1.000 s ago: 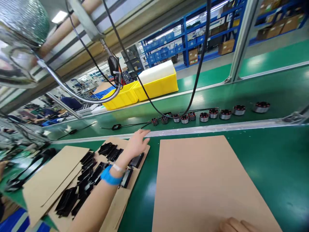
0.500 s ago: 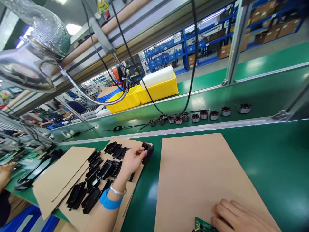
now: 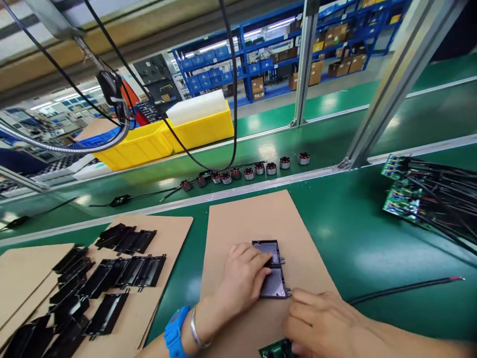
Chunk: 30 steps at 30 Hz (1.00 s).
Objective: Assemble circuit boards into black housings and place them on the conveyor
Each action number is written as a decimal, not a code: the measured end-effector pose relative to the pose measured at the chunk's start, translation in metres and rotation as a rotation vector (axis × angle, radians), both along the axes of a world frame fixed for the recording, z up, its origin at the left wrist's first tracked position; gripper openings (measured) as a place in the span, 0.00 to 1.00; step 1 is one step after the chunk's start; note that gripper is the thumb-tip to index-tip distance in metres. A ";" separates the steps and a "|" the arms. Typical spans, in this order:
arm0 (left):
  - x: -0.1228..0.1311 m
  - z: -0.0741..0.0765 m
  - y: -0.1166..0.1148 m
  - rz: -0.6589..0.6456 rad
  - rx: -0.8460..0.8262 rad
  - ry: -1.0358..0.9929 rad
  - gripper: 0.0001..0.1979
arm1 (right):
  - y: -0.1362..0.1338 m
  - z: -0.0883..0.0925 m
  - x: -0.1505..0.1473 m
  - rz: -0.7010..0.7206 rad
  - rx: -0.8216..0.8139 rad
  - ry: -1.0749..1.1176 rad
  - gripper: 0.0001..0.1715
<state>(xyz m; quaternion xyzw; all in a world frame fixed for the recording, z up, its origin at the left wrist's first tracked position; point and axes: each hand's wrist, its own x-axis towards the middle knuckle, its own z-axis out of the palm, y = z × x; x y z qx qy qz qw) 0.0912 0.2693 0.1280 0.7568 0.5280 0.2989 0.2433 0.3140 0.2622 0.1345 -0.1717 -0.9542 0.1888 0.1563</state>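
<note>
On a sheet of cardboard (image 3: 238, 219) in front of me lie two shallow black plastic case pieces (image 3: 275, 284), side by side with their hollow sides up. My left hand (image 3: 240, 273), with a blue band and a silver bangle on its wrist, has its thumb and fingers closed on them. Just to the right and nearer me, my right hand (image 3: 316, 318) is curled over a green circuit board (image 3: 274, 349), which the lower frame edge partly cuts off. Its fingertips are partly hidden. A black cable (image 3: 402, 288) with a red tip runs out from behind that hand.
More black plastic cases (image 3: 108, 311) lie on cardboard at the left. Circuit boards with bundled black cables (image 3: 406, 199) sit at the right. Several round metal motors (image 3: 249, 173) line the bench behind the metal rail (image 3: 179, 203). Yellow bins (image 3: 201, 130) stand beyond; a black cable hangs overhead.
My left hand has moved from the left-hand pile to the middle cardboard, where the black case pieces now lie. The view has swung right, and the right hand stays by the circuit board.
</note>
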 end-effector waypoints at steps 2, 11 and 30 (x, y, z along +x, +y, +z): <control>0.002 0.008 -0.014 -0.023 -0.057 -0.091 0.16 | 0.008 0.003 0.003 -0.057 -0.108 0.017 0.08; 0.015 0.021 -0.042 0.088 -0.472 -0.037 0.08 | 0.022 0.004 -0.023 -0.234 -0.022 -0.087 0.07; -0.019 0.004 -0.027 0.001 -0.414 0.264 0.29 | 0.073 0.003 -0.037 0.102 0.036 -0.307 0.07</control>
